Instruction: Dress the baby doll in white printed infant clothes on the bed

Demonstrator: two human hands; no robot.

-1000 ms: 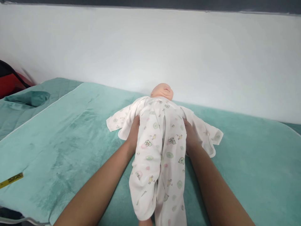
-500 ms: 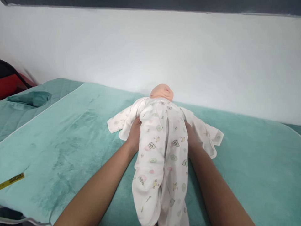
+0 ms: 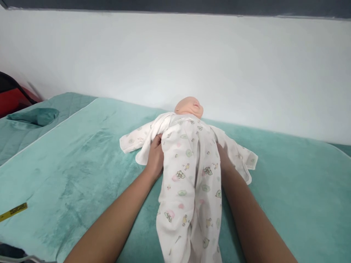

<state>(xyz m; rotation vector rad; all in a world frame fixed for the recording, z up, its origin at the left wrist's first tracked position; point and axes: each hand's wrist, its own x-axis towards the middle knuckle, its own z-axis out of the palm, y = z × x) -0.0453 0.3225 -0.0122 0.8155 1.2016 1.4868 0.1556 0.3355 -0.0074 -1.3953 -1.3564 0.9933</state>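
Observation:
A baby doll (image 3: 189, 106) lies on its back with its head toward the wall. It wears a white patterned baby top (image 3: 233, 146), open at the front, its sleeves spread to both sides. White baby pants (image 3: 178, 182) with small animal prints cover its body up to the chest, and their legs stretch toward me. My left hand (image 3: 156, 155) is closed on the left side of the pants near the waist, its fingertips tucked under the cloth. On the opposite side my right hand (image 3: 224, 159) holds the pants, its fingers mostly hidden behind them.
The doll lies on a green plush bed cover (image 3: 82, 164) against a white wall (image 3: 164, 54). A yellow strip with dark marks (image 3: 13, 212) is at the left edge. A red and black bag (image 3: 12, 93) stands at the far left.
The pants have shifted slightly to the right, and the doll's head has turned a little to the right. The left sleeve has moved slightly outward. Both hands stay at the waist.

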